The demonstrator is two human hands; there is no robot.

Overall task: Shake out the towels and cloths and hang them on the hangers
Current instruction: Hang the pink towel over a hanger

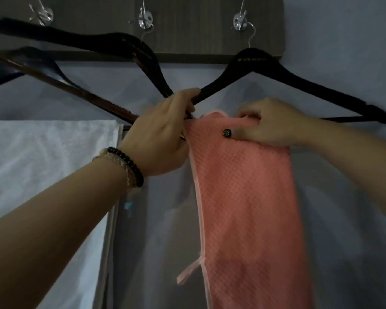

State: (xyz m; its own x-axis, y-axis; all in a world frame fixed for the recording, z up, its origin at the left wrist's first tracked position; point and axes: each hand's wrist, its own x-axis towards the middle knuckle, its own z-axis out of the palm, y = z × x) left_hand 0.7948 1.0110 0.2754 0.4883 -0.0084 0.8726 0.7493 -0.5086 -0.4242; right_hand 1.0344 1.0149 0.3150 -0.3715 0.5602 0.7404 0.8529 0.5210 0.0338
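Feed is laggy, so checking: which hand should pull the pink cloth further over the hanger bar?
Probably the right hand: it already pinches the pink cloth at the bar, while the left hand steadies the hanger.

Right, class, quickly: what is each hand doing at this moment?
Left hand: closed, gripping the left end of the black hanger.
Right hand: closed, pinching the top of the pink cloth at the hanger's bar.

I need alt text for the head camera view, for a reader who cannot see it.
A person's two hands drape a pink waffle-textured cloth over the lower bar of a black hanger on a wall hook: the left hand grips the hanger's left end, the right hand pinches the cloth's top edge. A white towel hangs at left.
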